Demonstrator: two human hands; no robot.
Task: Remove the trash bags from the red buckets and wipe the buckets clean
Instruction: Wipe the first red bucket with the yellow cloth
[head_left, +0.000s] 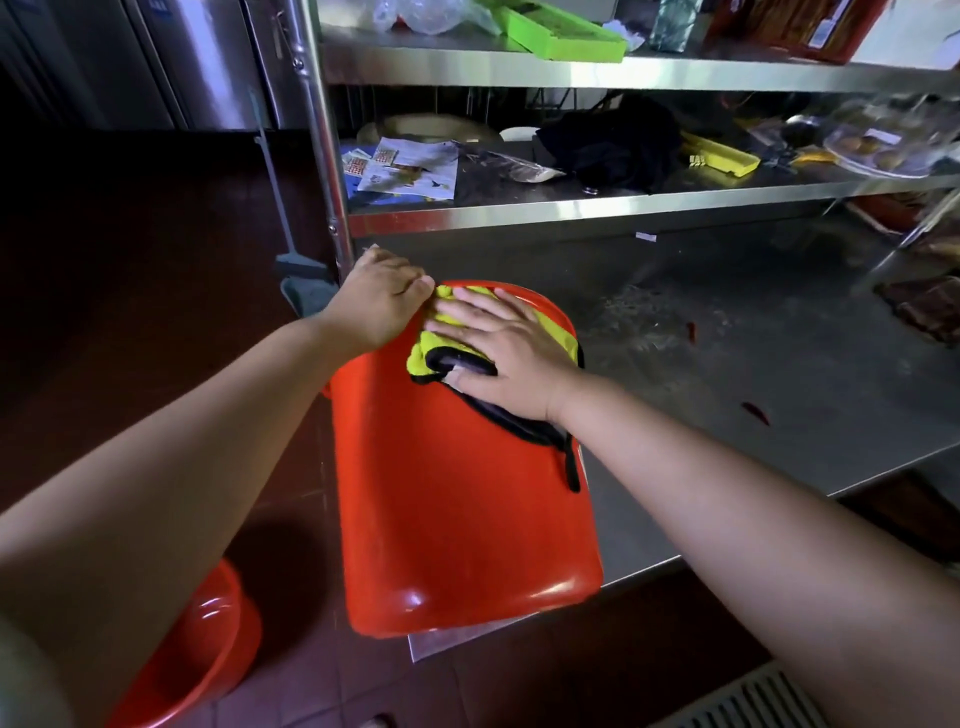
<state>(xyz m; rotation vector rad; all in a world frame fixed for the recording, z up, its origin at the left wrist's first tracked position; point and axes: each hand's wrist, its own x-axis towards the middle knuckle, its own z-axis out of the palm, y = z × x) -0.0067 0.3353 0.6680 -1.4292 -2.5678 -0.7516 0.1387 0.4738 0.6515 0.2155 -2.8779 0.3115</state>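
A red bucket (457, 509) lies on its side on the steel table's near-left corner, its base towards me and its mouth facing away. A yellow cloth with black trim (434, 351) is spread over the bucket's upper wall near the rim. My right hand (506, 358) lies flat on the cloth with straight fingers, pressing it onto the bucket. My left hand (382, 299) curls over the bucket's rim at its far left edge and holds it. A second red bucket (202, 649) stands on the floor at the lower left, partly hidden by my left arm.
The steel table (753, 374) carries stains and small red scraps to the right. Above it run cluttered steel shelves (571, 208) with papers, a black bag and yellow and green boxes. A broom (291, 249) leans by the shelf post. A floor grate (753, 701) is at the bottom right.
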